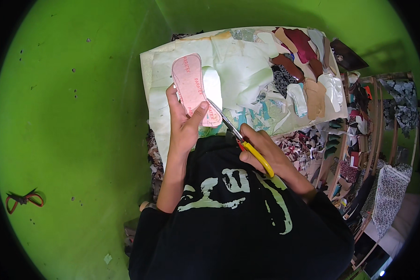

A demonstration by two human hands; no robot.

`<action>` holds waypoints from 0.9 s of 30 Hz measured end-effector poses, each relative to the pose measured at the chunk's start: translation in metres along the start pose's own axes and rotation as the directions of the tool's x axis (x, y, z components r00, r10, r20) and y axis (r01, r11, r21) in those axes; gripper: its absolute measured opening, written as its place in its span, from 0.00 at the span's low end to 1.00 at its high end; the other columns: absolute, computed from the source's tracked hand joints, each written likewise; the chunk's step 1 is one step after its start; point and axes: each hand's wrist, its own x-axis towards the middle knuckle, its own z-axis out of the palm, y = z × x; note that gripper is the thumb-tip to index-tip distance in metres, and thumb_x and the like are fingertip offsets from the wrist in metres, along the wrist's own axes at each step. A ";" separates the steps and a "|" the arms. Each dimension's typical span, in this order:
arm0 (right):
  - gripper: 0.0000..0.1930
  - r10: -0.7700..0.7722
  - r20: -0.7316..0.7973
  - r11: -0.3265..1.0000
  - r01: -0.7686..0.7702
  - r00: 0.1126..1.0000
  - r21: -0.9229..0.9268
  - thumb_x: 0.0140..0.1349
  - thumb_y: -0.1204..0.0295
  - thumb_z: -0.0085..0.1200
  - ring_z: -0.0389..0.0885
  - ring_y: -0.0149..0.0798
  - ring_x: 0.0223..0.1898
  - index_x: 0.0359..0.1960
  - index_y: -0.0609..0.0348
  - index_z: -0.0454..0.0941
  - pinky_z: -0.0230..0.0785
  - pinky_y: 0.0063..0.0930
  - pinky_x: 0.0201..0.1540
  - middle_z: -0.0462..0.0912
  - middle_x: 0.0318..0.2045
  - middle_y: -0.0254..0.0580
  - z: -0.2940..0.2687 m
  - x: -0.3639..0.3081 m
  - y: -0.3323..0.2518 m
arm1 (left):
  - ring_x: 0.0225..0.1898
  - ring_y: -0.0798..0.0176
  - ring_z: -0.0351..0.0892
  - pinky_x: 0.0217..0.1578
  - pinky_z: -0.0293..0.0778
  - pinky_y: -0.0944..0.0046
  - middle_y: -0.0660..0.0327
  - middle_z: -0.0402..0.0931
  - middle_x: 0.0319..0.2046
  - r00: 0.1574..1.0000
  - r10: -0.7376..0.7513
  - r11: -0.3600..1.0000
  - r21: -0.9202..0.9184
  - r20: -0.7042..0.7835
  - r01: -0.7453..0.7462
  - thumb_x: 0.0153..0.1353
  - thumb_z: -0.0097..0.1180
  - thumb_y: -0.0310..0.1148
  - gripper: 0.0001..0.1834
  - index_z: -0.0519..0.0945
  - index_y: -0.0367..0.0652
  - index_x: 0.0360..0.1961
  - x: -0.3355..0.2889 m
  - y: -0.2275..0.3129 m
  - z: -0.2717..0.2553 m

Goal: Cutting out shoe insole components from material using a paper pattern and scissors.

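My left hand (184, 127) grips a pink shoe insole (189, 77) near its lower end, thumb on top and fingers behind it. The insole is held raised above the table, its wide end pointing away from me. In my right hand (268, 151) is a pair of scissors (258, 157) with yellow and red handles. Their metal blades meet the right edge of the insole close to my left thumb; whether the blades are parted is hard to make out. A white insole-shaped piece (213, 84) shows just behind the pink one.
A pale sheet (161, 70) covers the table. On its right side lie several cut pieces, among them a brown one (288, 66) and a tan one (314, 98). Scraps (301, 144) are heaped below the table edge. Wooden racks (377, 126) stand right; red-handled scissors (24, 199) are at the green wall.
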 end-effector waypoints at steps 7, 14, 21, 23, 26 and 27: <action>0.32 -0.060 -0.014 0.997 0.059 0.998 -0.047 0.62 0.44 0.57 0.69 0.62 0.31 0.43 0.62 0.60 0.63 0.48 0.38 0.71 0.28 0.57 0.003 0.002 -0.001 | 0.56 0.63 0.73 0.55 0.72 0.61 0.54 0.69 0.56 0.994 -0.102 0.978 -0.181 0.027 0.105 0.63 0.53 0.16 0.35 0.50 0.47 0.65 -0.005 -0.003 0.008; 0.32 -0.041 -0.021 0.999 0.040 0.999 -0.033 0.61 0.48 0.60 0.71 0.63 0.30 0.45 0.63 0.59 0.65 0.48 0.35 0.72 0.27 0.58 0.013 0.009 0.004 | 0.50 0.64 0.78 0.43 0.80 0.63 0.57 0.71 0.55 0.962 -0.270 0.892 -0.368 0.030 0.262 0.64 0.50 0.16 0.33 0.53 0.53 0.65 -0.010 0.003 0.011; 0.31 -0.054 -0.089 0.997 0.049 0.995 -0.057 0.61 0.52 0.62 0.74 0.65 0.31 0.45 0.65 0.59 0.66 0.49 0.35 0.73 0.27 0.59 0.018 0.019 0.009 | 0.35 0.71 0.81 0.23 0.76 0.76 0.62 0.76 0.46 0.917 -0.398 0.827 -0.443 -0.024 0.347 0.65 0.51 0.19 0.30 0.58 0.58 0.62 -0.011 0.003 0.021; 0.31 -0.079 -0.085 0.997 0.076 0.993 -0.034 0.60 0.53 0.63 0.74 0.66 0.31 0.45 0.65 0.58 0.67 0.48 0.35 0.73 0.27 0.60 0.019 0.022 0.010 | 0.32 0.72 0.81 0.20 0.73 0.78 0.63 0.77 0.44 0.908 -0.416 0.821 -0.450 -0.048 0.352 0.65 0.51 0.19 0.29 0.60 0.58 0.62 -0.010 -0.001 0.019; 0.31 -0.094 -0.118 0.995 0.096 0.989 0.005 0.59 0.55 0.65 0.75 0.66 0.31 0.43 0.65 0.58 0.67 0.47 0.34 0.73 0.26 0.60 0.026 0.031 0.019 | 0.37 0.68 0.83 0.25 0.81 0.73 0.60 0.76 0.46 0.907 -0.416 0.777 -0.494 0.062 0.389 0.64 0.51 0.18 0.28 0.57 0.56 0.59 -0.011 -0.010 0.013; 0.30 -0.088 -0.151 0.995 0.092 0.985 0.022 0.58 0.57 0.66 0.75 0.66 0.30 0.43 0.65 0.58 0.67 0.47 0.34 0.73 0.26 0.60 0.028 0.034 0.021 | 0.36 0.68 0.83 0.24 0.80 0.74 0.60 0.76 0.46 0.900 -0.434 0.767 -0.510 0.034 0.389 0.63 0.50 0.17 0.28 0.58 0.56 0.59 -0.011 -0.012 0.013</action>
